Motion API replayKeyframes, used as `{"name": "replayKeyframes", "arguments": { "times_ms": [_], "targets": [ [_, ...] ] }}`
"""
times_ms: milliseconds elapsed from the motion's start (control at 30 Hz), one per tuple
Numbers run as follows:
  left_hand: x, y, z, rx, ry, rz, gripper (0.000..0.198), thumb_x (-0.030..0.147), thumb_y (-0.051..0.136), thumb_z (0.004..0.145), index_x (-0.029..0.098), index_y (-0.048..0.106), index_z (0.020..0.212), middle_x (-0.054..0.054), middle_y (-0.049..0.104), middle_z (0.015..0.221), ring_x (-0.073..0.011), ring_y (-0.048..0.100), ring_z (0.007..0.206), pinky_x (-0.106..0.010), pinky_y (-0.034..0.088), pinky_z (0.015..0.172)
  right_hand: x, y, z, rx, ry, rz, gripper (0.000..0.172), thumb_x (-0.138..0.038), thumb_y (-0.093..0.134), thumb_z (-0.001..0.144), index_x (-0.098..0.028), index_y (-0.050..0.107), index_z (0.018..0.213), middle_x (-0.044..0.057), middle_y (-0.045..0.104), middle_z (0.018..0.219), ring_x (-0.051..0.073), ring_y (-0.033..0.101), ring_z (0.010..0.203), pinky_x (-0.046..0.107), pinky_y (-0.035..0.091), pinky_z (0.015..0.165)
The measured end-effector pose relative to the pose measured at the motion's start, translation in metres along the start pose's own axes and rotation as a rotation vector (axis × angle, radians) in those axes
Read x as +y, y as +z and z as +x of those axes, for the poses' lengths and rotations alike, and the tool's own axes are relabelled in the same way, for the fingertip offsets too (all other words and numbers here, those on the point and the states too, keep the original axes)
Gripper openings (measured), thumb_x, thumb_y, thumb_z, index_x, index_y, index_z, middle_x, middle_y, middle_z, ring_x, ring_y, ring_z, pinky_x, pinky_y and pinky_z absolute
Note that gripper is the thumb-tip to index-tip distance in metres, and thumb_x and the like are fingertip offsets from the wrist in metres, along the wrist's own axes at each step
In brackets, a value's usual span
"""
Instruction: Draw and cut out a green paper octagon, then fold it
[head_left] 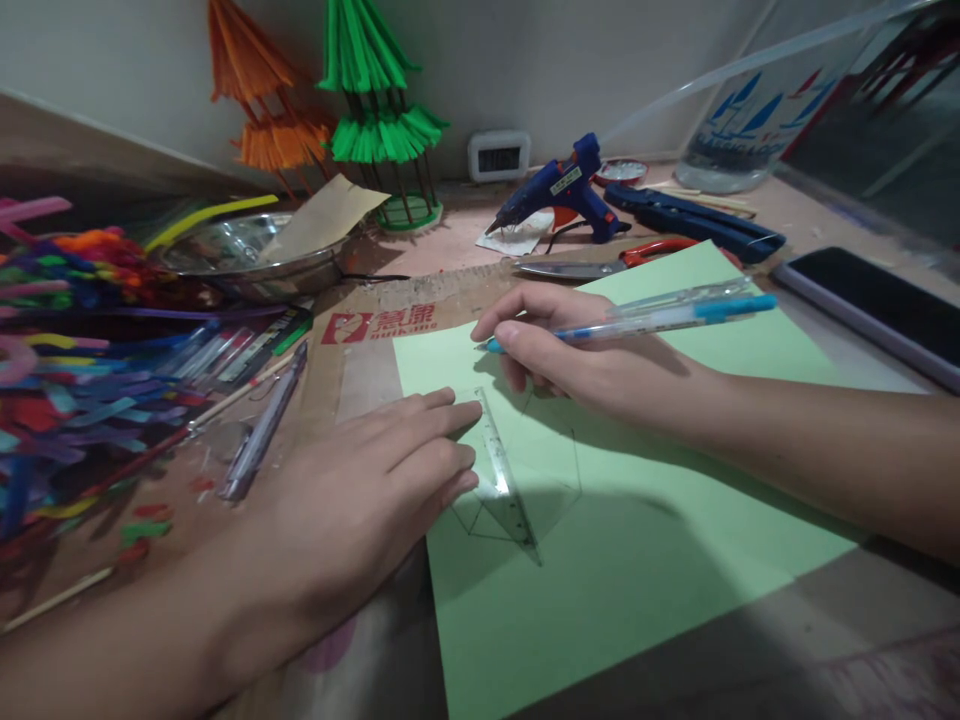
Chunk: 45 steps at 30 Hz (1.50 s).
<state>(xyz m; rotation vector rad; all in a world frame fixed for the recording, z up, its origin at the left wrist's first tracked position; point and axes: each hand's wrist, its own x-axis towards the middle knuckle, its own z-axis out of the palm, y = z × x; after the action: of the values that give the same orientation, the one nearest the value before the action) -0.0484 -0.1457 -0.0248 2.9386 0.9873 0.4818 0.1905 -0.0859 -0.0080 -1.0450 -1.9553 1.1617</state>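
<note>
A light green paper sheet (637, 540) lies on a brown cardboard mat (360, 370), with faint pencil lines drawn near its left side. My left hand (360, 490) rests flat, fingers stretched out, pressing a clear triangular ruler (506, 490) onto the sheet. My right hand (570, 350) is closed round two pens: a blue-capped pen (667, 318) and a clear one (675, 297) beside it. The pen tip sits just above the ruler's top corner.
Scissors with red handles (600, 262), a blue glue gun (562, 195) and a dark blue tool (697, 220) lie behind the sheet. A phone (877, 300) lies at right. At left are coloured pipe cleaners (67, 350), pens (262, 430) and a steel bowl (240, 255). Paper trees (375, 110) stand at the back.
</note>
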Motion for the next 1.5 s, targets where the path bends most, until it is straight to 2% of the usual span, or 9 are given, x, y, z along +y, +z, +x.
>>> {"name": "replayKeyframes", "arguments": {
  "times_ms": [200,733,1067,1233,1333,1500],
  "targets": [
    [-0.0005,0.0006,-0.0004,0.018,-0.008,0.005,0.024,0.030,0.048,0.108,0.020,0.069,0.101,-0.010,0.071,0.137,-0.0306,0.066,0.129,-0.048,0.058,0.105,0.0008,0.0000,-0.0002,-0.002,0.006,0.006,0.021,-0.035,0.052,0.104,-0.018,0.063,0.104,-0.002,0.063,0.073,0.012,0.054,0.063,0.027,0.034,0.056],
    [0.0006,-0.0003,0.0003,-0.009,-0.011,0.019,0.026,0.028,0.046,0.108,0.020,0.069,0.100,-0.011,0.072,0.136,-0.0334,0.068,0.126,-0.051,0.061,0.101,-0.0004,0.0005,0.0003,-0.002,0.012,0.005,0.018,-0.034,0.053,0.103,-0.019,0.062,0.102,-0.001,0.063,0.073,0.012,0.054,0.063,0.027,0.035,0.056],
    [0.0000,-0.0004,0.0002,-0.010,-0.015,0.003,0.025,0.029,0.048,0.108,0.020,0.070,0.099,-0.009,0.071,0.137,-0.0302,0.067,0.128,-0.047,0.059,0.104,-0.0002,0.0006,0.0004,-0.013,0.012,0.020,0.018,-0.034,0.053,0.102,-0.018,0.061,0.103,-0.002,0.063,0.073,0.012,0.055,0.062,0.027,0.035,0.056],
    [-0.0002,-0.0003,-0.0002,0.011,-0.004,0.019,0.025,0.029,0.048,0.107,0.020,0.070,0.100,-0.010,0.072,0.134,-0.0303,0.069,0.123,-0.047,0.060,0.102,0.0003,0.0000,-0.0003,-0.001,-0.015,0.036,0.009,-0.029,0.056,0.100,-0.021,0.055,0.096,-0.002,0.062,0.071,0.013,0.056,0.063,0.027,0.037,0.057],
    [0.0002,-0.0010,0.0013,0.003,0.009,0.033,0.028,0.028,0.046,0.108,0.019,0.070,0.098,-0.011,0.073,0.132,-0.0309,0.071,0.121,-0.048,0.061,0.099,-0.0001,0.0003,-0.0026,0.000,-0.025,0.057,0.017,-0.029,0.063,0.096,-0.023,0.049,0.088,-0.004,0.060,0.066,0.012,0.055,0.059,0.026,0.036,0.055],
    [0.0010,0.0001,0.0036,0.019,0.015,0.055,0.029,0.026,0.045,0.107,0.017,0.070,0.096,-0.015,0.075,0.127,-0.0316,0.075,0.110,-0.047,0.065,0.089,-0.0021,0.0021,-0.0052,0.003,0.026,-0.001,0.027,-0.035,0.067,0.092,-0.023,0.047,0.079,-0.006,0.055,0.061,0.011,0.049,0.054,0.026,0.033,0.051]
  ]
}}
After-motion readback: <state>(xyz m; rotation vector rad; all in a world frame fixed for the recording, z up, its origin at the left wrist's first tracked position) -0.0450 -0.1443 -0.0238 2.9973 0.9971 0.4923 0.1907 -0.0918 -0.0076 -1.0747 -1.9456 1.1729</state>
